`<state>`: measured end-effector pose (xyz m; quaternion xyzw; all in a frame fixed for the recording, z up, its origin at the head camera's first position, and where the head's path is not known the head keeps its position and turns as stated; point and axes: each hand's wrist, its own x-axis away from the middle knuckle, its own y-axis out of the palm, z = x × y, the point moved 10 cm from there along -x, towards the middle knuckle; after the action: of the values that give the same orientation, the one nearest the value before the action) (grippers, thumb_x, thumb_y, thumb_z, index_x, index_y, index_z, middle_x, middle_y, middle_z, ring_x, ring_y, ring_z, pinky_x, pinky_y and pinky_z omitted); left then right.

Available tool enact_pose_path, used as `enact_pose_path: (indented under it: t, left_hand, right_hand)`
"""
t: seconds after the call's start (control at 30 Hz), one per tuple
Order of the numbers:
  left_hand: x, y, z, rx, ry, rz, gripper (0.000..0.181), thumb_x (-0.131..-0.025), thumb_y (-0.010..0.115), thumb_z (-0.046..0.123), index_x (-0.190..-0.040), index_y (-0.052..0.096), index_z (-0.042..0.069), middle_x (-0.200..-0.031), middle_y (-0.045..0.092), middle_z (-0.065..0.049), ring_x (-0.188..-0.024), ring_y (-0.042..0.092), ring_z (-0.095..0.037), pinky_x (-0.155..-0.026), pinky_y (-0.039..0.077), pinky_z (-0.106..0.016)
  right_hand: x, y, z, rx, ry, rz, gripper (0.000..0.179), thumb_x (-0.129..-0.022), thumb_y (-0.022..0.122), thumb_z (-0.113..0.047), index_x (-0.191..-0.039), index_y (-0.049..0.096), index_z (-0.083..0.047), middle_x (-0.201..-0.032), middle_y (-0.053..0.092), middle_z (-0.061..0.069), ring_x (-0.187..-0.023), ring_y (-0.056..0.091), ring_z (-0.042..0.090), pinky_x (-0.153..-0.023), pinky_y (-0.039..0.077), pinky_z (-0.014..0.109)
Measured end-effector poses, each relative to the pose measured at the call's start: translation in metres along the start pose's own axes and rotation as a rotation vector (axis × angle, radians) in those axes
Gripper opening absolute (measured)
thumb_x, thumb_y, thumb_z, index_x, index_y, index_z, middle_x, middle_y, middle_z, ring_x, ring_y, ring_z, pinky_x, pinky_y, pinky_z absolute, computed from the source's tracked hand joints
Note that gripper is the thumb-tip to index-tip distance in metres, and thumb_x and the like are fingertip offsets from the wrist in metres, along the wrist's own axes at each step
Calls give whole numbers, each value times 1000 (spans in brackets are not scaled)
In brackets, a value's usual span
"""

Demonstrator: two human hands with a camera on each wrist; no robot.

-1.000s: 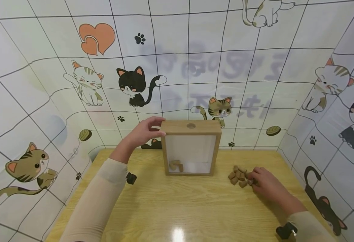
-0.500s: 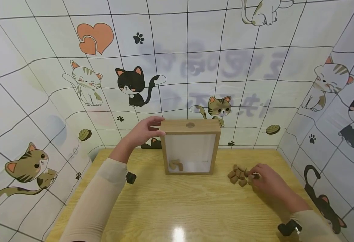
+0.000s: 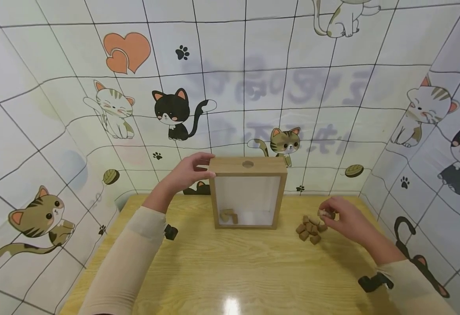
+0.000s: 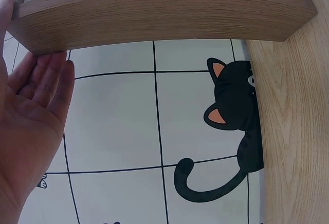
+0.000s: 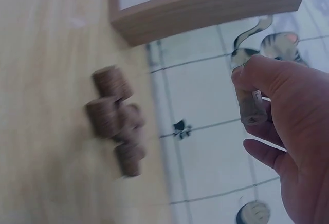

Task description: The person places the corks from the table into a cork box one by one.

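A shallow wooden box [image 3: 249, 170] with a clear front stands upright, a round hole in its top side. My left hand [image 3: 184, 173] holds its upper left corner, thumb at the front and fingers at the back; in the left wrist view that hand [image 4: 38, 100] touches the side of the frame. Several corks [image 3: 228, 215] lie inside at the bottom left. Pinched in my right hand [image 3: 344, 221] is one cork [image 5: 251, 103], lifted off the table. Just left of this hand is a pile of loose corks [image 3: 308, 229], also visible as blurred corks [image 5: 117, 116] in the right wrist view.
The light wood table [image 3: 230, 262] meets a cloth wall [image 3: 230, 87] printed with cats and grid lines at the back and sides. Each sleeve cuff carries a black wrist device, such as the right one [image 3: 374, 283].
My right hand has risen from the right edge of the cork pile with a cork between its fingers. The left hand and the box have stayed in place.
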<state>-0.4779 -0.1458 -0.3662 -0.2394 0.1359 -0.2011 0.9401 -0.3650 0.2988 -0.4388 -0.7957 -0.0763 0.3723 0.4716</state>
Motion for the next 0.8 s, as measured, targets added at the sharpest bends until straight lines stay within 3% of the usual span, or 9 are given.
enact_pose_path:
  t: [0.33,0.53,0.8]
  left_hand:
    - [0,1,-1,-8,-3,0,70,-99,88,35,-160,57,22,-159,55,-11,-147,57,-35,-111,55,-57]
    - [-1,1,-2,2,2,-2,70,-98,88,36,-160,57,22,-159,55,-9,-147,56,-33,-111,55,-55]
    - [-1,1,-1,-7,7,0,69,-99,88,35,-159,57,22,-159,55,-9,-148,55,-33,-112,55,-56]
  right_hand:
    - [-48,-39,-31,9,-93,59,37,-84,91,8,-112,75,-9,-99,66,-5,-85,58,6,-70,56,34]
    - [-81,-63,-49,-33,-139,83,36,-85,89,9,-113,75,-8,-101,68,-5,-87,59,8,-75,50,21]
    - [-122,-75,-81,-74,-189,58,32,-90,85,9,-113,72,-11,-103,66,-5,-89,60,9,-78,48,22]
